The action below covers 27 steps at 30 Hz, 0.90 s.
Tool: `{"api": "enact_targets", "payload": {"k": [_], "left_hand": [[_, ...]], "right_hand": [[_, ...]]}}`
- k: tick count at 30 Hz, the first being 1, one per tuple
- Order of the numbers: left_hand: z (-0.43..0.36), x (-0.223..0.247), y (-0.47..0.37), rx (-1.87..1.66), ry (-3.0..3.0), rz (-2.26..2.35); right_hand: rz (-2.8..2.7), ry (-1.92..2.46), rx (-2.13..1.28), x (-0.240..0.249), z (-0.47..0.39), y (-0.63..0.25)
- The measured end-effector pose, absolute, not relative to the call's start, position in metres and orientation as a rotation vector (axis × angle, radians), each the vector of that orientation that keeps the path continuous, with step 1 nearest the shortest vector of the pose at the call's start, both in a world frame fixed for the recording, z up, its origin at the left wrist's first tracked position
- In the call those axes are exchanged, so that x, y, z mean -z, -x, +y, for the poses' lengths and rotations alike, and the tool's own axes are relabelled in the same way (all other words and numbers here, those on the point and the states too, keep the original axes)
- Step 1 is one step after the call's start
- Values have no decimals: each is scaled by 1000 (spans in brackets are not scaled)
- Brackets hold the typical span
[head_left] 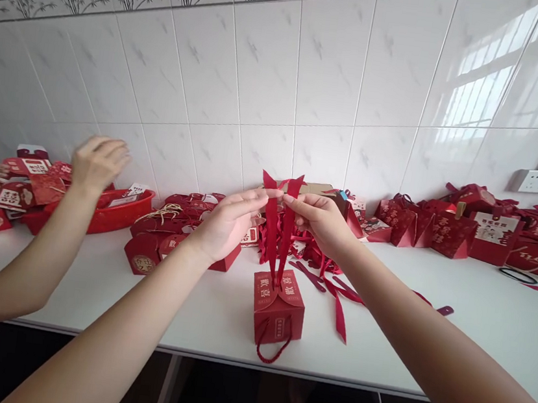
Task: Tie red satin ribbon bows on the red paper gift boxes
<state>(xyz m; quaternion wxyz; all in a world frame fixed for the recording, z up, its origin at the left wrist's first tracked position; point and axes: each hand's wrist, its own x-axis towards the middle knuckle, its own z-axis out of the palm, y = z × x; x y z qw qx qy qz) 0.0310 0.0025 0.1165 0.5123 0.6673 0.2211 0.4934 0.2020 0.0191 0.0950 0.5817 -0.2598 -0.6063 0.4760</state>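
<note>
A small red box [278, 310] with pale lettering stands near the table's front edge, a twisted cord handle hanging from its front. From its top rises a red ribbon [272, 238], its two strands pulled upward side by side. My left hand [232, 222] pinches the left strand near its pointed end. Close beside it, my right hand [316, 219] pinches the right strand. Both hands are above the box, with their fingertips nearly touching.
Another person's hands [98, 164] are at the left, over a red plastic basin [117, 219] and red boxes. More red boxes [167, 231] lie left of centre. Loose ribbons [340, 311] lie right of the box. Finished-looking red bags [451, 232] line the wall at right.
</note>
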Motion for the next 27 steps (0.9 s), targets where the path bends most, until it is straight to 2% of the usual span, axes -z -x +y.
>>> {"api": "enact_targets", "payload": {"k": [3,6,9,11,13,15,18,22,27], "left_hand": [[2,-116,-18,-1191,-1577,547],[-9,-109,13,-1131,-1633,803],[-28,-86,51,-834,-1658,1280],[-38,-65,69,-576,-1660,1439],[-42,-43,74,-690,-1683,1566],[-39,-24,64,-866,-1659,1621],[-27,-4,31,-1015,-1612,1513],[-12,14,-8,-1038,-1515,1302],[-3,18,-10,-804,-1401,1245]], "right_hand": [[-1474,615,-1153,-96,16,-213],[-1630,830,-1046,-90,6,-250],[-1834,1402,-632,-73,-7,-297],[-1948,1733,-299,-57,-14,-319],[-2023,1798,-94,-40,-15,-322],[-2064,1728,-183,-25,-11,-307],[-2061,1482,-656,-7,-1,-269],[-1949,1339,-1066,8,8,-238],[-1961,1369,-1263,10,13,-245]]}}
